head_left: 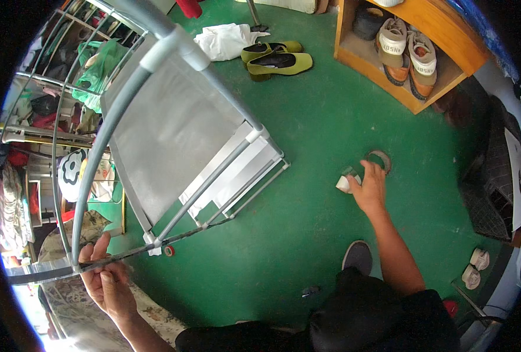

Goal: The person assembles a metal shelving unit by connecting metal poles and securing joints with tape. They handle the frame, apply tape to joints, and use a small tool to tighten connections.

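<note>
At the lower left my left hand [109, 288] is closed around the lower edge of a grey tubular rack [112, 114], where a curved tube meets a dark strip. Some fingers show behind that strip and the thumb is in front. A grey sheet [169, 120] spans the rack, with white paper [237, 176] beside it. My right hand [371, 186] reaches low over the green floor. Its thumb and forefinger close on a small whitish, partly see-through roll [345, 183]. Right behind its fingers is a brownish ring [385, 158], partly hidden, like a tape roll.
Yellow-green shoes [281, 63] and a white cloth bundle [228, 41] are on the far floor. A wooden shoe shelf [410, 97] stands far right. A small red roll [169, 251] lies under the rack. Cluttered wire shelves [58, 76] fill the left side. My shoe [358, 257] is below my right hand.
</note>
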`<state>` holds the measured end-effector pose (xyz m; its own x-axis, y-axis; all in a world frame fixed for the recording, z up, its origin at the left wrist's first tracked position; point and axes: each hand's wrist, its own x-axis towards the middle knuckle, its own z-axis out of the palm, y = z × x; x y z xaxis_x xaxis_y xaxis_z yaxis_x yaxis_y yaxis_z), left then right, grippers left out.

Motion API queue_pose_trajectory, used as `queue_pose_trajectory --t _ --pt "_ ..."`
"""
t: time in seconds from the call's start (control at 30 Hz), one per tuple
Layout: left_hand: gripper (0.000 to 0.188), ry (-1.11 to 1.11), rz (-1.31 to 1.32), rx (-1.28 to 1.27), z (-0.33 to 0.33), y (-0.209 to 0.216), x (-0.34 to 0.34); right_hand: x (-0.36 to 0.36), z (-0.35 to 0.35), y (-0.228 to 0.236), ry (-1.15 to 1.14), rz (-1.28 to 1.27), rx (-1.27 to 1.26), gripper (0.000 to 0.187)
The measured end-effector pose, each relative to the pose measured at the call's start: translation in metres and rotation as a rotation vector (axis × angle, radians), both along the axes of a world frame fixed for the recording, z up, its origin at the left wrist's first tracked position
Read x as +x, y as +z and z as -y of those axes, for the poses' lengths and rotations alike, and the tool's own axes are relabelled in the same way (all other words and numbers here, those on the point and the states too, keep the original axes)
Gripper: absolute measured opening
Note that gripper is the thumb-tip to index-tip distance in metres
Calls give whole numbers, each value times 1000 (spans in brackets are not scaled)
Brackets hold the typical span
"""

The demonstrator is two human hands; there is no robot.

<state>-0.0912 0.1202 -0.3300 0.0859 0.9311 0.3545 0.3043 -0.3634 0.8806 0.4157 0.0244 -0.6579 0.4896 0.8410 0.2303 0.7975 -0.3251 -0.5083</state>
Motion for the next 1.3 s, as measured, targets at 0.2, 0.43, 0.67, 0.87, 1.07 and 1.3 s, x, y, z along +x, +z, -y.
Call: queue_pose_trajectory --t 0.2,0.43,0.67,0.87,1.07,1.3 --pt "62 116 12 23 14 -16 -9 7 5 -10 -89 -166 -297 59" --pt "2 233 -140 -195 51 -27 18 -2 7 -19 -54 -545 -213 25" --pt "12 -361 -543 -253 32 -5 99 -42 -58 154 466 -667 381 11" --pt "37 -501 -352 -342 2 10 164 -63 -82 260 824 -1032 535 8" --pt "63 -600 156 -471 -18 8 200 -69 -92 269 974 -1067 567 7" --pt "53 -496 280 -551 -25 7 215 -67 -89 266 1057 -1001 540 8"
